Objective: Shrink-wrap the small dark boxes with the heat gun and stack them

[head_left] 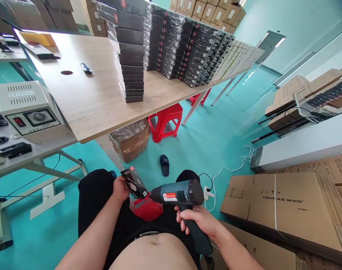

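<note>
My left hand (121,188) grips a small black product box (135,182) by its left edge, tilted above my lap. The box shows a picture and a red label at its top. My right hand (197,219) is wrapped round the handle of a dark teal heat gun (176,193) with a red and white label. Its nozzle points left, close to the lower right corner of the box. Whether the heat gun is running cannot be seen. Between my legs shows part of a red stool seat (148,210).
A wooden table (95,108) stands ahead, with stacked black boxes (131,71) and a small knife-like tool (86,68). A beige control unit (30,108) is at left. Cartons (289,198) lie at right, near a white power cable (215,180). A red stool (167,120) and slipper (164,165) are on the floor.
</note>
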